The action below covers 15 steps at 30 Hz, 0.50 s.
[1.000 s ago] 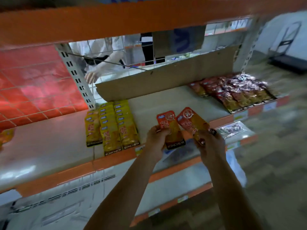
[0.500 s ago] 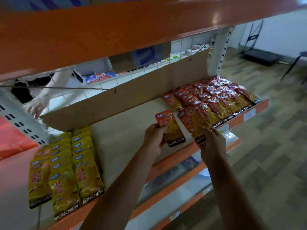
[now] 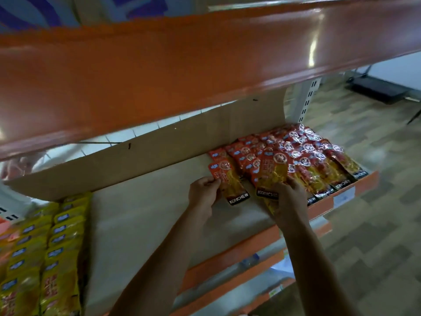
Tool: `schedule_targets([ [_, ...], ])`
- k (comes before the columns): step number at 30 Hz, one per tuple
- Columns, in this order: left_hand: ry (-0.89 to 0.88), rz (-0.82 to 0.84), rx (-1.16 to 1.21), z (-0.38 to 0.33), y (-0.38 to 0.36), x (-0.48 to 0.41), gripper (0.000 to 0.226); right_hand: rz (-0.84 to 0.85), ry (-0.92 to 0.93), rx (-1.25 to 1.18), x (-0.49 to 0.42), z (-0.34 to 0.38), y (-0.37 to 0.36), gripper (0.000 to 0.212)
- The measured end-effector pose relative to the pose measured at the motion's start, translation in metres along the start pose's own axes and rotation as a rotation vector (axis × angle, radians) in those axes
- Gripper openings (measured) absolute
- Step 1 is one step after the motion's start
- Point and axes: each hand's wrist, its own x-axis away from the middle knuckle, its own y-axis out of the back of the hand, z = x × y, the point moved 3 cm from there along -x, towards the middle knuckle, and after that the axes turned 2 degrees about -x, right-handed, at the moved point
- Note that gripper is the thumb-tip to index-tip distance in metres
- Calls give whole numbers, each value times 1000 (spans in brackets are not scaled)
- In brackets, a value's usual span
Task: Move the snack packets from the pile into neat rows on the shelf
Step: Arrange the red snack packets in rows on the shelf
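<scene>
My left hand [image 3: 204, 190] pinches a red KONCHEW snack packet [image 3: 229, 183] by its left edge, holding it over the beige shelf [image 3: 145, 215] just left of the red rows. My right hand [image 3: 288, 197] grips another red packet [image 3: 273, 174] at its lower end, laid against the left edge of the rows of red packets [image 3: 314, 160] at the shelf's right end. Rows of yellow packets [image 3: 45, 252] lie at the left of the same shelf.
A cardboard sheet [image 3: 145, 156] stands along the shelf's back. An orange upper shelf beam [image 3: 159, 69] overhangs close above. Lower orange-edged shelves [image 3: 239, 265] sit beneath. Tiled floor [image 3: 376, 224] lies to the right, with a dark platform [image 3: 378, 87] far back.
Both hands moved right and deeper onto the shelf with their red packets, reaching the red rows. The view swung right, so the yellow rows shifted to the lower left.
</scene>
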Motion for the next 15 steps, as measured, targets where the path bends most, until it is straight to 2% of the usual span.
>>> schedule_targets([
  [3, -61, -110, -120, -2, -10, -12, 19, 36, 31, 54, -23, 11, 0, 16],
  [6, -82, -180, -176, -5, -17, -19, 8, 105, 42, 69, -43, 16, 0, 10],
  [8, -91, -216, -219, -7, -21, -22, 6, 151, 28, 68, -53, 16, -1, 11],
  [11, -84, -263, -227, -7, -27, -26, 16, 220, 26, 76, -63, 18, -4, 12],
  [15, -104, -296, -297, -9, -32, -30, 8, 271, 32, 124, -72, 19, -8, 12],
])
